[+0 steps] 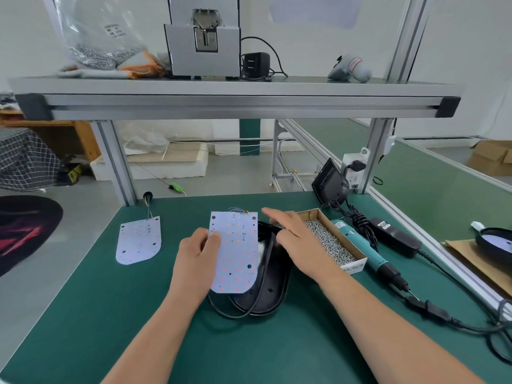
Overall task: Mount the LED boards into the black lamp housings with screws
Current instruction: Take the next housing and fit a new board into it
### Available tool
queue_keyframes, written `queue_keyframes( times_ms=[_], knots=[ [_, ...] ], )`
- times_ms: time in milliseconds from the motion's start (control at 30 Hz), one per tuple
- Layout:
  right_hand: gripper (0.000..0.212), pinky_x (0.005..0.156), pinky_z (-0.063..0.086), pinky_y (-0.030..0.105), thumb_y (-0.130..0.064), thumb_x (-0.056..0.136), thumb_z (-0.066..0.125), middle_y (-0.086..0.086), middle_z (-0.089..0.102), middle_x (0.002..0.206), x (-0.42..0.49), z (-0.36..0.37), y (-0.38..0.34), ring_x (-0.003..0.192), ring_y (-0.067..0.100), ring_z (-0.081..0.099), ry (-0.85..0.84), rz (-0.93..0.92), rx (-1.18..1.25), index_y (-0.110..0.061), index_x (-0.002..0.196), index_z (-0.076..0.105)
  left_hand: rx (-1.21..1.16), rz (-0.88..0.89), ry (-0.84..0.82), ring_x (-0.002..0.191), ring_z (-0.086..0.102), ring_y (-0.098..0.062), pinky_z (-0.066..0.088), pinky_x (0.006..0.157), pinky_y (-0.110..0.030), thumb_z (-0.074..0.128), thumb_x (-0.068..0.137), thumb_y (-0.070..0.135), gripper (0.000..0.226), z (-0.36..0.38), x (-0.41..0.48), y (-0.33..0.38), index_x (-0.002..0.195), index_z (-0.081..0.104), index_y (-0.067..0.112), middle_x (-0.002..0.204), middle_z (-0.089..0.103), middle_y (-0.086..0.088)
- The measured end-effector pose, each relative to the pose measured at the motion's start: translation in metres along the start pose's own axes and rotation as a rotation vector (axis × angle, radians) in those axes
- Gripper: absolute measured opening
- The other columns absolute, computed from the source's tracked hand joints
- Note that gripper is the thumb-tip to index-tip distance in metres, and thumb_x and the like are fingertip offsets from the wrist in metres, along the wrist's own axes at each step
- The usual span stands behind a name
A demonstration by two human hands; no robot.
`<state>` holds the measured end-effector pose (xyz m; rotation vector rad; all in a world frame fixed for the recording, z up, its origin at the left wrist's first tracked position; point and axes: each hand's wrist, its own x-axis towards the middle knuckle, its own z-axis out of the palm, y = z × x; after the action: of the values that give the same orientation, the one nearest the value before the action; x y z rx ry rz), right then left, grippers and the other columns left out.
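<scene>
1. One feed on my end: head-worn wide-angle, looking forward and down over the green bench.
2. LED board sits just below frame centre, close to the lens.
3. Left hand and right hand flank the board, arms entering from the bottom edge, nearer than it.
4. Beyond the board the view reaches the upper shelf, which spans nearly the full frame width.

left hand pinches LED board by its left edge, over black lamp housing | right hand flat, fingers straight, above housing's far end | box of screws, teal electric screwdriver just right | second LED board lies left on desk
</scene>
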<state>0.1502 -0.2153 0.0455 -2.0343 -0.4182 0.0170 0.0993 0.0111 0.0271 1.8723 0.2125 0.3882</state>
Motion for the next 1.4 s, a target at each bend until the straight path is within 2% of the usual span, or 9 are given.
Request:
queue_keyframes(
  times_ms=[133,267,467,600,733,1000,1100,1233,1400],
  knots=[
    [0.029,0.099,0.036,0.008,-0.048,0.095,0.059,-0.011,0.053,0.126,0.000,0.011,-0.001,0.121,-0.007,0.051,0.041,-0.073,0.023,-0.035,0.118,0.070,0.021,0.062,0.025,0.059,0.022,-0.016,0.022,0.047,-0.025,0.054,0.101,0.027,0.041,0.011,-0.003,-0.003,0.075,0.027,0.012,0.064,0.025,0.004],
    [0.063,0.108,0.033,0.014,-0.064,0.092,0.068,-0.015,0.046,0.141,0.000,0.019,0.003,0.133,-0.007,0.042,0.024,-0.115,-0.134,-0.036,0.146,0.052,0.010,0.092,0.004,0.060,0.026,-0.017,0.028,0.051,-0.027,0.053,0.104,0.030,0.044,0.018,-0.007,-0.001,0.066,0.029,0.024,0.071,0.030,0.003],
    [0.049,0.098,0.037,0.011,-0.028,0.086,0.086,-0.010,0.052,0.132,0.005,0.015,0.005,0.120,-0.009,0.049,0.077,-0.108,-0.063,-0.042,0.121,0.054,0.010,0.099,-0.028,0.065,0.037,-0.015,0.031,0.056,-0.028,0.051,0.105,0.036,0.043,0.019,-0.010,0.003,0.064,0.039,0.030,0.082,0.038,0.000],
    [0.046,0.087,0.049,0.027,-0.031,0.082,0.087,0.002,0.063,0.120,0.007,0.012,0.010,0.105,0.012,0.062,0.046,-0.006,0.047,-0.025,0.116,0.057,-0.046,-0.079,-0.087,0.074,0.055,-0.006,0.046,0.071,-0.035,0.035,0.091,0.063,0.043,0.007,-0.011,0.004,0.087,0.058,0.027,0.086,0.064,0.007],
    [0.047,0.083,0.051,0.039,-0.037,0.078,0.080,0.009,0.067,0.108,0.007,0.010,0.012,0.091,0.014,0.060,0.037,0.004,0.174,-0.016,0.111,0.055,-0.158,-0.216,-0.060,0.085,0.071,-0.006,0.052,0.078,-0.031,0.043,0.100,0.044,0.030,-0.006,0.002,0.004,0.104,0.072,0.038,0.099,0.077,0.011],
    [0.042,0.082,0.049,0.031,-0.028,0.079,0.079,0.001,0.064,0.100,0.009,0.012,0.016,0.090,0.012,0.060,0.003,0.004,0.399,-0.011,0.108,0.054,0.299,0.002,-0.384,0.074,0.062,-0.017,0.054,0.074,-0.028,0.055,0.093,0.019,0.018,-0.019,0.001,-0.002,0.093,0.073,0.023,0.089,0.078,0.014],
    [0.036,0.082,0.052,0.029,-0.024,0.079,0.081,-0.001,0.069,0.098,0.007,0.015,0.016,0.091,0.014,0.064,0.007,-0.010,0.451,-0.014,0.105,0.057,0.650,0.068,-0.358,0.062,0.035,-0.023,0.037,0.058,-0.031,0.054,0.082,0.018,0.016,-0.010,-0.003,0.000,0.069,0.045,0.019,0.069,0.058,0.005],
    [0.036,0.078,0.059,0.036,-0.015,0.073,0.086,0.012,0.075,0.097,0.005,0.019,0.015,0.086,0.024,0.070,0.058,0.044,0.623,-0.009,0.098,0.061,0.772,0.050,-0.274,0.075,0.062,-0.027,0.034,0.051,-0.029,0.056,0.084,0.015,0.024,-0.009,-0.006,0.001,0.068,0.040,0.023,0.072,0.051,0.003],
    [0.029,0.075,0.057,0.036,-0.011,0.077,0.083,0.020,0.073,0.096,0.003,0.022,0.009,0.080,0.029,0.070,-0.002,0.120,0.846,-0.010,0.092,0.058,0.769,0.039,-0.197,0.060,0.047,-0.021,0.039,0.055,-0.030,0.054,0.081,0.023,0.014,-0.005,-0.007,0.001,0.072,0.044,0.022,0.078,0.059,0.004]
  ],
)
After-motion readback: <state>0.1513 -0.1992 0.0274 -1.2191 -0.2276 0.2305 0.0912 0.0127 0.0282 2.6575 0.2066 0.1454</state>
